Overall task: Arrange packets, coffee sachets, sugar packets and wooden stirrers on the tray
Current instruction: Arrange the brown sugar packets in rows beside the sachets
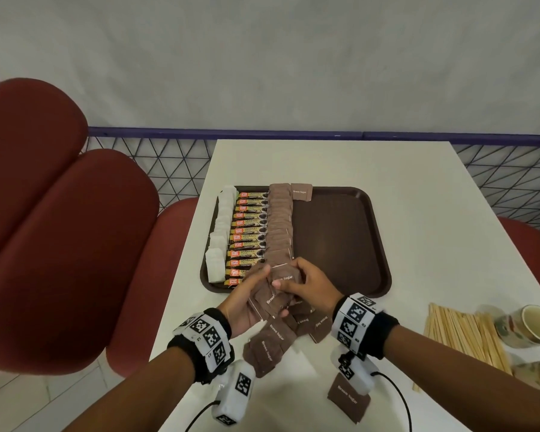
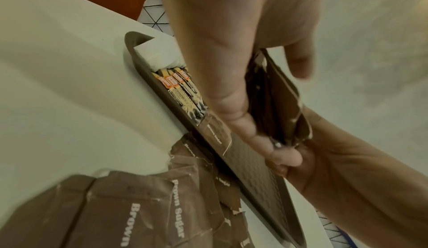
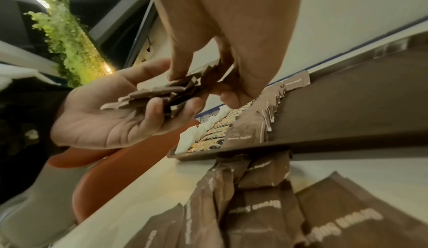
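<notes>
A brown tray (image 1: 340, 244) holds a column of white packets (image 1: 222, 226), a column of coffee sachets (image 1: 248, 232) and an overlapping row of brown sugar packets (image 1: 279, 222). One more sugar packet (image 1: 301, 191) lies at the tray's far edge. Over the near left corner, my left hand (image 1: 256, 294) lies palm up, fingers curled round a stack of brown sugar packets (image 3: 162, 96). My right hand (image 1: 286, 274) pinches the top packet (image 1: 289, 277) of that stack between thumb and fingers. Wooden stirrers (image 1: 462, 335) lie on the table at the right.
Loose brown sugar packets (image 1: 272, 341) lie on the white table below my hands, and one (image 1: 348, 399) sits near the front edge. Two paper cups (image 1: 530, 327) stand beyond the stirrers. Red chairs (image 1: 60, 244) flank the table on the left; a mesh railing (image 1: 169, 163) runs behind it.
</notes>
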`<state>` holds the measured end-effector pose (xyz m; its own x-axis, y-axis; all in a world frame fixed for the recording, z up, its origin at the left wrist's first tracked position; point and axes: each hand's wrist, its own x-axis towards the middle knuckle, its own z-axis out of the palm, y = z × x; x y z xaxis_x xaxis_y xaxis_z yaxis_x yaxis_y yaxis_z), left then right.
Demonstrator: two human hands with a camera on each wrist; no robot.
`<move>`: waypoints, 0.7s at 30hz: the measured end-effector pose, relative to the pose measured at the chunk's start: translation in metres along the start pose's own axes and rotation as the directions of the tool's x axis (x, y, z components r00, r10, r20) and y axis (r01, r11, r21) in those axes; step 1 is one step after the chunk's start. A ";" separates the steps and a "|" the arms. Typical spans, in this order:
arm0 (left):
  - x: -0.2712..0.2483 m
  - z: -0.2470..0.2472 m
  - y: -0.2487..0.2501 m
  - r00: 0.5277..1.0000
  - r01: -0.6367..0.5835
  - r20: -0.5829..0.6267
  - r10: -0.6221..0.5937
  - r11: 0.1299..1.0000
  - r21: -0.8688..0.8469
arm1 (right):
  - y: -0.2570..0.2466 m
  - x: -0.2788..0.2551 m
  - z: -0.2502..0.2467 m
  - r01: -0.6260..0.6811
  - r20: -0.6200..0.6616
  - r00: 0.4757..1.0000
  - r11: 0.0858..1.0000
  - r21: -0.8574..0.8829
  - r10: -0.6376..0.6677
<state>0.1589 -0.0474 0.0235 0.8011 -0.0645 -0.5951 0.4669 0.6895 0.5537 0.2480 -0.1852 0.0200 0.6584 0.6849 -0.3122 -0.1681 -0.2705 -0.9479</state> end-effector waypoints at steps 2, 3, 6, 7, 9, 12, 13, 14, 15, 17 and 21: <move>-0.002 -0.003 0.001 1.000 -0.003 0.031 0.002 0.999 0.037 | 0.000 0.002 0.000 -0.016 -0.005 1.000 1.000 0.027 0.016; -0.003 -0.004 0.001 0.999 -0.010 0.044 0.008 0.999 0.045 | 0.000 0.003 0.000 -0.030 -0.019 0.999 0.998 0.058 0.032; -0.003 -0.009 0.002 0.998 -0.041 0.046 0.039 0.998 0.044 | 0.000 0.010 -0.004 -0.086 -0.014 0.996 0.989 0.116 0.088; -0.003 -0.010 0.003 0.998 -0.059 0.028 0.057 0.997 0.045 | 0.001 0.013 -0.006 -0.106 0.011 0.994 0.985 0.133 0.105; -0.003 -0.011 0.004 0.996 -0.089 -0.009 0.090 0.995 0.047 | 0.002 0.018 -0.011 -0.142 0.065 0.989 0.974 0.175 0.133; -0.001 -0.014 0.003 0.990 -0.110 -0.088 0.114 0.993 0.049 | 0.000 0.022 -0.020 -0.165 0.132 0.981 0.966 0.200 0.140; 0.001 -0.016 0.003 0.985 -0.116 -0.122 0.121 0.992 0.048 | -0.001 0.023 -0.023 -0.163 0.141 0.981 0.966 0.200 0.136; 0.002 -0.018 0.003 0.980 -0.125 -0.151 0.130 0.991 0.047 | -0.003 0.025 -0.027 -0.156 0.133 0.983 0.967 0.200 0.131; 0.003 -0.020 0.003 0.974 -0.134 -0.178 0.139 0.990 0.042 | -0.004 0.028 -0.031 -0.143 0.100 0.987 0.970 0.198 0.125; 0.003 -0.022 0.004 0.966 -0.151 -0.209 0.154 0.988 0.032 | -0.007 0.041 -0.042 -0.108 -0.034 0.993 0.978 0.176 0.116; -0.001 -0.027 0.011 0.951 -0.184 -0.250 0.183 0.983 0.021 | -0.013 0.084 -0.075 -0.107 -0.390 0.916 0.994 0.001 0.099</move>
<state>0.1532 -0.0208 0.0144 0.7534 0.2456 -0.6100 0.3195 0.6741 0.6660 0.3605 -0.1747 0.0104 0.8722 0.3367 -0.3548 -0.2380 -0.3417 -0.9092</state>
